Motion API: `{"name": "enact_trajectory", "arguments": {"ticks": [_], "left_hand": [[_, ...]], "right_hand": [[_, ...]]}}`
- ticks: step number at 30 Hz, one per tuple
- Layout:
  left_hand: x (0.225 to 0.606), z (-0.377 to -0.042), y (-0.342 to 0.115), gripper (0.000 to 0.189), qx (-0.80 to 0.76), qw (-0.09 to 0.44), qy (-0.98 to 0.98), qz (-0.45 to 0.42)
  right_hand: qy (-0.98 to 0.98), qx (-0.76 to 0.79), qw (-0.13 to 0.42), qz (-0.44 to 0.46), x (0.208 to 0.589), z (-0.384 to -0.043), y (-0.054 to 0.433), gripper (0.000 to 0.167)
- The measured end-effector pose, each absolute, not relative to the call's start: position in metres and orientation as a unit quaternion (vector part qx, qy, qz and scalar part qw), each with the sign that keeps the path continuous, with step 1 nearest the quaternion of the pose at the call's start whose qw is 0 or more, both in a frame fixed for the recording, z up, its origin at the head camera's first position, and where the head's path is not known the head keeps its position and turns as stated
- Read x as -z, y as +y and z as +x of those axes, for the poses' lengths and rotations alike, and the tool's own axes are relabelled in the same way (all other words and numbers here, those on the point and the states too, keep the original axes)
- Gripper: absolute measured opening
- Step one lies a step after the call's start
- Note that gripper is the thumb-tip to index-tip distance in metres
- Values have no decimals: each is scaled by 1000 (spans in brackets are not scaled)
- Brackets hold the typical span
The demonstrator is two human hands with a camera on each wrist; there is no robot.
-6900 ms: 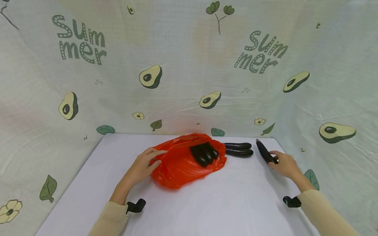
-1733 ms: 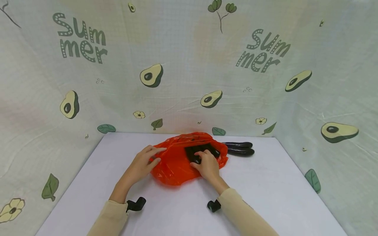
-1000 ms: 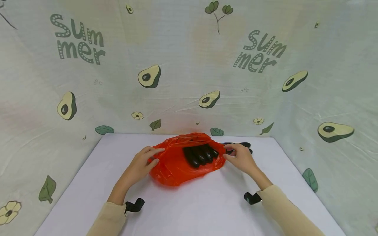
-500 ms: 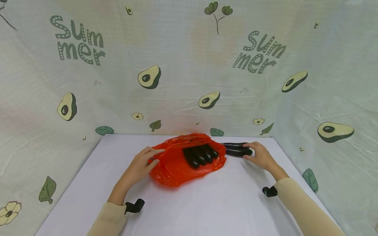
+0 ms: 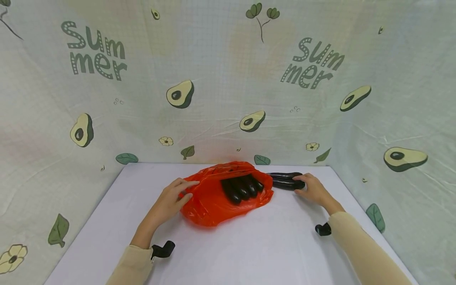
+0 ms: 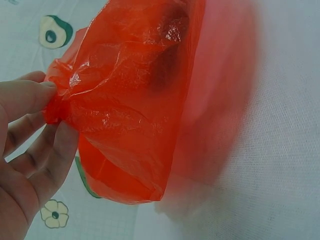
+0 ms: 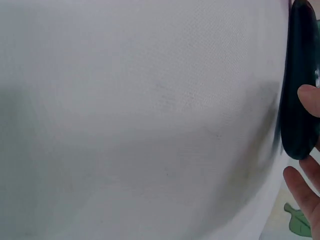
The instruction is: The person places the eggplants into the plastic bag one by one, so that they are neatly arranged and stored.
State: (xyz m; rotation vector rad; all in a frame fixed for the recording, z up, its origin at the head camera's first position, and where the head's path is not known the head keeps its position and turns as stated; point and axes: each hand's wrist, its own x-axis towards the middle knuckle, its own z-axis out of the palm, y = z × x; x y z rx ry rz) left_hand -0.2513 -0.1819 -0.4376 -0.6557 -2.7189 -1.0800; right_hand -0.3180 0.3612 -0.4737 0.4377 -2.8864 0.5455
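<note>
My left hand (image 5: 170,202) pinches the gathered rim of a red plastic bag (image 5: 210,208) between thumb and fingers; the left wrist view shows the bunched film (image 6: 60,107) in that grip. Inside the bag's mouth several dark, glossy eggplants (image 5: 243,189) lie side by side. Right of the bag, two more lie together, their left ends hidden by it. At the right end of the nearer eggplant (image 5: 285,184), my right hand (image 5: 315,192) holds on with thumb and fingers. The right wrist view has the thumb (image 7: 310,100) against the eggplant (image 7: 300,90), fingers around its end.
The farther eggplant (image 5: 285,174) lies right behind the nearer one. A white table (image 5: 242,249) carries everything. A cloth backdrop (image 5: 213,59) printed with avocados rises along the table's back and sides. A small black camera (image 5: 323,229) sits at the right wrist.
My right hand carried an eggplant from the right into the bag, released it, and came back to the two beside the bag, closing on the nearer one. The left hand kept holding the rim.
</note>
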Motion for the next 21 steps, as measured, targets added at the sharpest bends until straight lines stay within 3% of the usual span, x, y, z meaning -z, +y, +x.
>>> {"name": "enact_trajectory", "arguments": {"ticks": [11, 21], "left_hand": [[439, -251, -182, 46, 357, 72, -906, -218], [439, -252, -183, 46, 360, 69, -906, -213]], "right_hand": [[-964, -197, 89, 152, 478, -313, 369, 36], [-963, -185, 76, 181, 474, -299, 377, 34]]}}
